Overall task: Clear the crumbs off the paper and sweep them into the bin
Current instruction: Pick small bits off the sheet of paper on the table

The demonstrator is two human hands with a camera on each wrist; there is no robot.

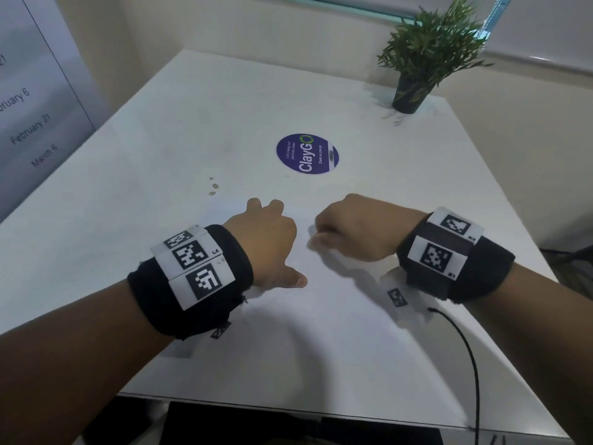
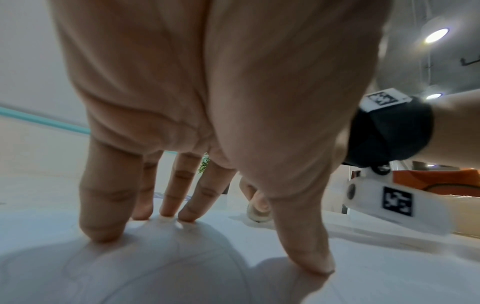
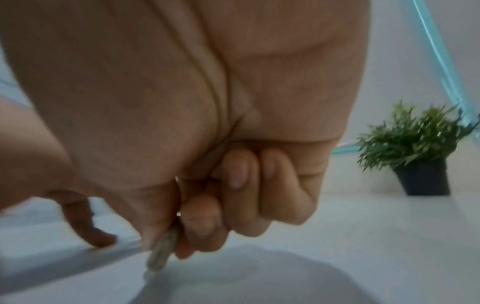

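A white sheet of paper (image 1: pixel 321 316) lies flat on the white table (image 1: pixel 192 107). My left hand (image 1: pixel 266 239) presses its straight fingertips (image 2: pixel 101 232) and spread thumb down on the paper (image 2: pixel 155 267). Close to its right, my right hand (image 1: pixel 353 229) is curled, with thumb and forefinger pinching a small mottled grey piece (image 3: pixel 161 255) whose tip touches the sheet. That piece (image 2: pixel 257 214) also shows in the left wrist view. A few pale crumbs (image 1: pixel 213 186) lie on the table just beyond the paper's far left corner. No bin shows in any view.
A round purple sticker (image 1: pixel 307 154) marks the table's middle, with one crumb (image 1: pixel 287 176) beside it. A potted plant (image 1: pixel 426 56) stands at the far right corner. A black cable (image 1: pixel 471 358) runs to the near edge. A board with dates (image 1: pixel 32 107) stands left.
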